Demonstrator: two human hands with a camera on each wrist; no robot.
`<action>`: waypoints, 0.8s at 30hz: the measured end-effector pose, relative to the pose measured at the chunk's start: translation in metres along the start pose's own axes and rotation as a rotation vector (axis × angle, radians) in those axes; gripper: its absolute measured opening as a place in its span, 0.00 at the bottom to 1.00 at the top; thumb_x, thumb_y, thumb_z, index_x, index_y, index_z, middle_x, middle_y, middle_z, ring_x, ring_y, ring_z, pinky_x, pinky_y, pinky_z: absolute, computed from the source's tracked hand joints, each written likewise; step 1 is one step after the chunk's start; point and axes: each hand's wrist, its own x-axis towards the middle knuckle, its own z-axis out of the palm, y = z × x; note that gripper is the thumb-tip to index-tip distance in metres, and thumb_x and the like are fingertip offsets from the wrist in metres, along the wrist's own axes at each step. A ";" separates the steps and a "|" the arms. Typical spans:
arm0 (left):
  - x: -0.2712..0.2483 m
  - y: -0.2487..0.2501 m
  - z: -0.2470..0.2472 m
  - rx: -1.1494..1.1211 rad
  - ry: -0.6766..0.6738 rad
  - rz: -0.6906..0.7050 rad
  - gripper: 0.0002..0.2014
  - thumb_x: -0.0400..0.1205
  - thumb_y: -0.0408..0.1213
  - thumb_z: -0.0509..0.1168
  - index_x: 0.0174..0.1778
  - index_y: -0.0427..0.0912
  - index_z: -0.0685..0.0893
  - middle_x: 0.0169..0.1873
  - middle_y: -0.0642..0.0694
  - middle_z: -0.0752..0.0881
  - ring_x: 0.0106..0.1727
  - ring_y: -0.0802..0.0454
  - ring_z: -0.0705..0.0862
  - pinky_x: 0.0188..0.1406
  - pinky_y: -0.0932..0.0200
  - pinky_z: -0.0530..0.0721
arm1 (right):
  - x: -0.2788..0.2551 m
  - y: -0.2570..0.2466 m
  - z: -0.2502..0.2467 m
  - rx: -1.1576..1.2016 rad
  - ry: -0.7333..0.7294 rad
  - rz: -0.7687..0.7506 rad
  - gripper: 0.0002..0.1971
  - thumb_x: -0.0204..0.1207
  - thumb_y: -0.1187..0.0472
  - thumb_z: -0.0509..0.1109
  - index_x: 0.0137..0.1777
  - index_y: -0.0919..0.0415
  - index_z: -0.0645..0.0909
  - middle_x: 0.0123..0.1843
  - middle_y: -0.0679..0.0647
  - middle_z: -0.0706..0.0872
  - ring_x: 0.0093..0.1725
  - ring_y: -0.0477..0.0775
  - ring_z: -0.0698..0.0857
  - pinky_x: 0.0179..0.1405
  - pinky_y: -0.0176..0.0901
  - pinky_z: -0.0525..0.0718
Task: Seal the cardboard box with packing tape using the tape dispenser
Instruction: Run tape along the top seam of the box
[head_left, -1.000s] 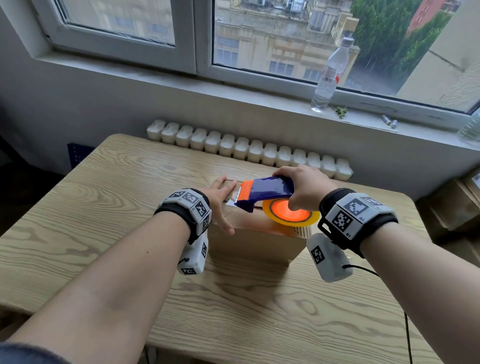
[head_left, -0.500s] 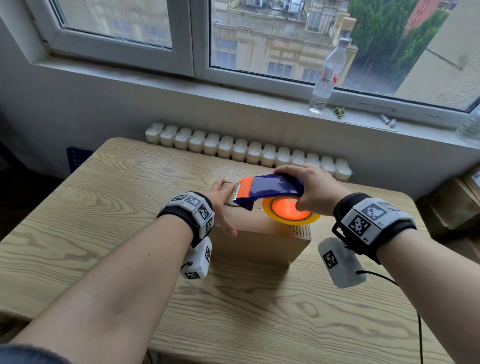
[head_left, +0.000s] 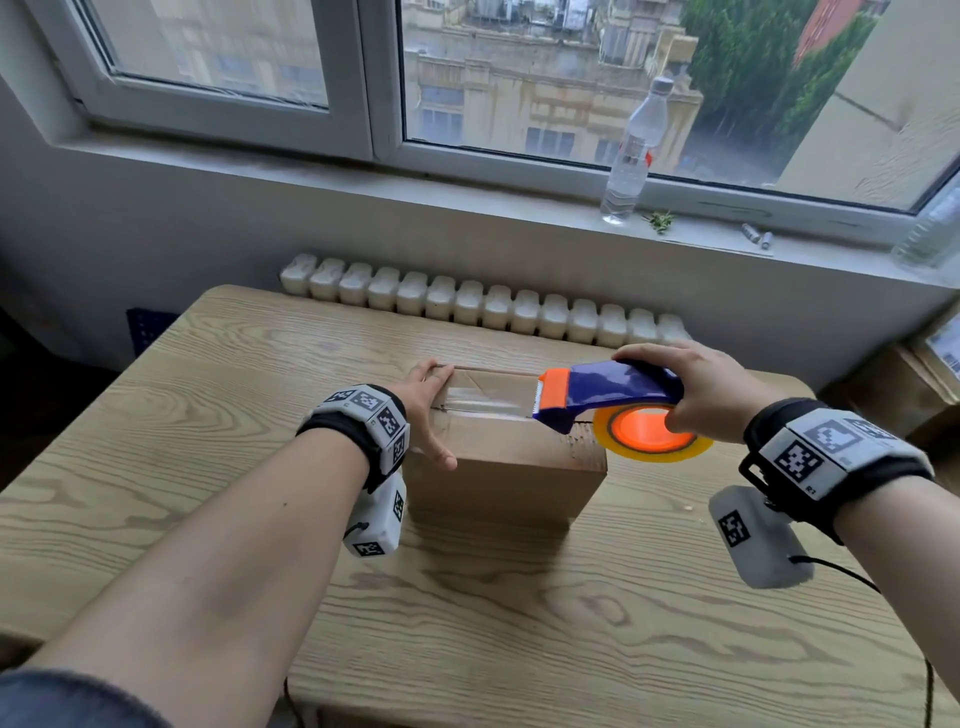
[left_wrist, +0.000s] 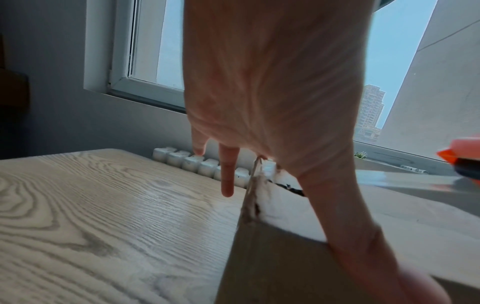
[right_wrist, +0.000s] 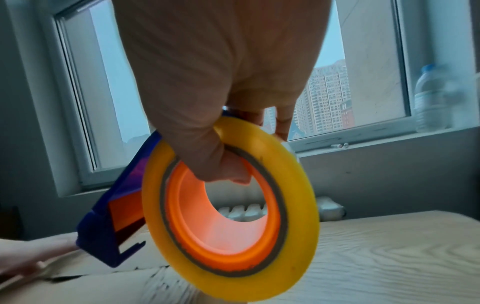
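Cardboard box in the middle of the wooden surface, near the far edge below the window. Left hand laid flat over the box's left end, fingers straight and pressing on the top, thumb stretched along the near edge; in the left wrist view two fingertips reaching past the box's far corner. Right hand wrapped around the blue and orange tape dispenser, fingers over its top and thumb tucked into the orange core, as in the right wrist view. Yellow roll of packing tape mounted on the dispenser and hanging past the box's right end. Dispenser's orange front end low over the top of the box toward its right side, with a glossy clear strip of tape running along the middle seam from there to the left hand. Whether the blade touches the cardboard: cannot tell. On the windowsill beyond, a clear plastic bottle standing upright, and a white radiator just behind the surface.
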 end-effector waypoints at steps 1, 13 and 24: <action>0.000 0.000 0.000 0.004 0.000 0.001 0.67 0.63 0.55 0.80 0.84 0.51 0.33 0.83 0.51 0.30 0.86 0.47 0.43 0.84 0.47 0.55 | -0.001 0.001 -0.001 -0.012 0.005 0.009 0.40 0.63 0.74 0.67 0.73 0.38 0.72 0.61 0.54 0.78 0.63 0.59 0.76 0.55 0.43 0.74; 0.006 -0.001 0.000 0.023 -0.026 -0.020 0.69 0.61 0.58 0.80 0.83 0.52 0.32 0.82 0.52 0.29 0.86 0.47 0.42 0.83 0.43 0.56 | 0.010 -0.017 0.006 -0.210 0.018 -0.010 0.35 0.72 0.68 0.60 0.75 0.34 0.67 0.59 0.53 0.75 0.66 0.58 0.74 0.58 0.50 0.72; 0.008 0.017 0.008 -0.287 0.207 -0.082 0.54 0.72 0.70 0.62 0.85 0.47 0.44 0.84 0.45 0.44 0.84 0.40 0.53 0.82 0.41 0.57 | 0.018 -0.032 0.004 -0.258 -0.005 -0.013 0.33 0.74 0.67 0.61 0.75 0.35 0.68 0.50 0.50 0.69 0.63 0.58 0.75 0.59 0.50 0.74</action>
